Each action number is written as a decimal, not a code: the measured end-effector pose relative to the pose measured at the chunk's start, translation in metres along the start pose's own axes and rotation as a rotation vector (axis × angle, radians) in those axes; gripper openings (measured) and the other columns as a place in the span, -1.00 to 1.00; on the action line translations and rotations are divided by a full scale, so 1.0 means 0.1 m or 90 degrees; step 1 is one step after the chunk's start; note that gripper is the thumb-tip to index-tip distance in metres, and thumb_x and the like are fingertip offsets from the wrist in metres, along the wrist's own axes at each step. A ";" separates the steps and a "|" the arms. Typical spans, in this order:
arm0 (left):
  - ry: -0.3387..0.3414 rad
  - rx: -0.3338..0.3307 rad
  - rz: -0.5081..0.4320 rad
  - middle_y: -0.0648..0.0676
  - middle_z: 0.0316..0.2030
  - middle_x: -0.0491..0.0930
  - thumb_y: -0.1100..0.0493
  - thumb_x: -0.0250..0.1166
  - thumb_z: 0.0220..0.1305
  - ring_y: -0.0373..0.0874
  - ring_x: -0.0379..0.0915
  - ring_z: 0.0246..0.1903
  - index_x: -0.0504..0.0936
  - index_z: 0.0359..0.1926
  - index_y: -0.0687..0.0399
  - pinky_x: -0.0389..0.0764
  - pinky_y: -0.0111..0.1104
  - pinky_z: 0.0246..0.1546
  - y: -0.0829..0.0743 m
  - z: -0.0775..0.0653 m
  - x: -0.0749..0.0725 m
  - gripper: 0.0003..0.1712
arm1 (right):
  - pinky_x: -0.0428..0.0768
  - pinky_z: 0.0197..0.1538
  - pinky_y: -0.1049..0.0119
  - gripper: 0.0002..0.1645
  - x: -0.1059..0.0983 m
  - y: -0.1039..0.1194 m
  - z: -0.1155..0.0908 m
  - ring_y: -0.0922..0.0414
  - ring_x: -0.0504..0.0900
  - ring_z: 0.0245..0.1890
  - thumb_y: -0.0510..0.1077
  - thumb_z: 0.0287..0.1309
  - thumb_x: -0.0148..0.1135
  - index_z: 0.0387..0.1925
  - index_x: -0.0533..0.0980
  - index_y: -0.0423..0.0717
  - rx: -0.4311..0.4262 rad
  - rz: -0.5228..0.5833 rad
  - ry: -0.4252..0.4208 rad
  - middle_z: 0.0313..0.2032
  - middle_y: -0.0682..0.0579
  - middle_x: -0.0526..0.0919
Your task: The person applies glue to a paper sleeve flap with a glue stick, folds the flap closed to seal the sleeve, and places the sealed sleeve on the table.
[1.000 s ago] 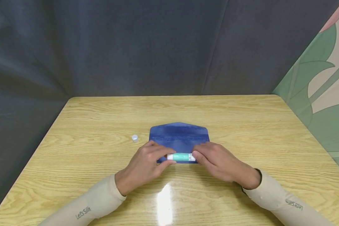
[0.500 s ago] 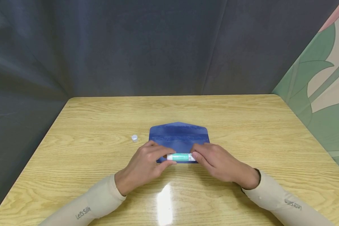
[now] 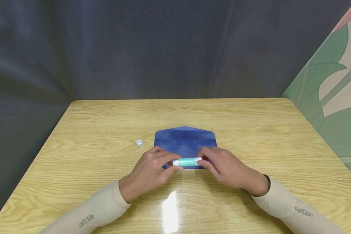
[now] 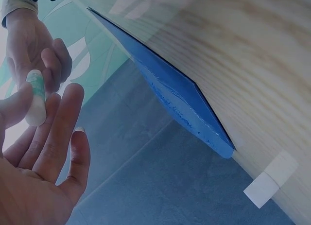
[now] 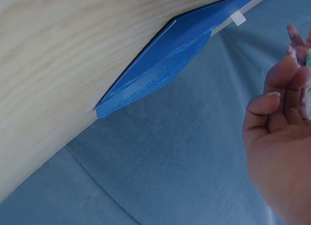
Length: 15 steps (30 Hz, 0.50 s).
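A white and green glue stick (image 3: 187, 162) lies level between both hands, above the near edge of a blue envelope (image 3: 185, 150). My left hand (image 3: 150, 169) pinches its white left end between thumb and fingers. At the other end, the thumb and curled index finger of my right hand (image 3: 226, 167) hold the stick's tip. The envelope's flap points away from me and lies open, with smeared wet-looking streaks along it. In the left wrist view the glue stick (image 4: 36, 98) shows beside the left thumb; the right wrist view catches only a sliver of it.
A small white cap (image 3: 139, 143) stands on the wooden table (image 3: 105, 123), just left of the envelope. Dark cloth (image 3: 149, 48) hangs behind and to the left. A leaf-patterned panel (image 3: 336, 97) borders the right side.
The right thumb and index finger have shifted and parted a little on the glue stick's end, and that end has tipped slightly upward. The left hand, envelope and cap stay put.
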<state>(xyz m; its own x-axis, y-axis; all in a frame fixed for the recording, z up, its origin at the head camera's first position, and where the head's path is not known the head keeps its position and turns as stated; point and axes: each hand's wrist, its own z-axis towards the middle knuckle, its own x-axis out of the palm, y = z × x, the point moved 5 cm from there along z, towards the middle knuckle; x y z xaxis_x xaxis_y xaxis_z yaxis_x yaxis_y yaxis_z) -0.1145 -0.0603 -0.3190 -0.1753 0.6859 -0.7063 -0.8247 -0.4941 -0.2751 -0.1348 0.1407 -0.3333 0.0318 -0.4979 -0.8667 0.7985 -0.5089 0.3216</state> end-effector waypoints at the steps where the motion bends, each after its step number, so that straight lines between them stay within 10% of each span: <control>1: 0.000 0.001 0.002 -0.05 -0.42 0.77 0.10 0.52 0.10 -0.33 0.61 -0.51 0.76 -0.27 0.11 0.56 -0.45 -0.34 0.00 0.00 0.00 -0.78 | 0.35 -0.34 0.48 -0.93 0.00 0.00 0.00 0.40 0.28 -0.48 -0.04 0.46 0.08 -0.20 0.43 0.09 0.001 -0.003 -0.001 -0.49 0.33 0.37; 15: 0.003 -0.003 0.007 -0.02 -0.39 0.78 0.10 0.52 0.09 -0.30 0.63 -0.51 0.76 -0.25 0.13 0.57 -0.44 -0.33 0.00 0.00 0.00 -0.76 | 0.44 -0.36 0.58 -0.77 -0.05 0.04 0.01 0.39 0.43 -0.45 0.05 0.41 0.09 -0.16 0.42 -0.03 -0.065 0.024 -0.058 -0.30 0.22 0.61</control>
<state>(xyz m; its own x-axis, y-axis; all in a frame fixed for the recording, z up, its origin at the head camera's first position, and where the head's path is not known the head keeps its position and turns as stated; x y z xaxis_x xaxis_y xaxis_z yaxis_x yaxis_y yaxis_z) -0.1146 -0.0608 -0.3191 -0.1816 0.6782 -0.7121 -0.8200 -0.5042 -0.2710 -0.1319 0.1402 -0.3276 0.0116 -0.5799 -0.8146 0.8547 -0.4172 0.3091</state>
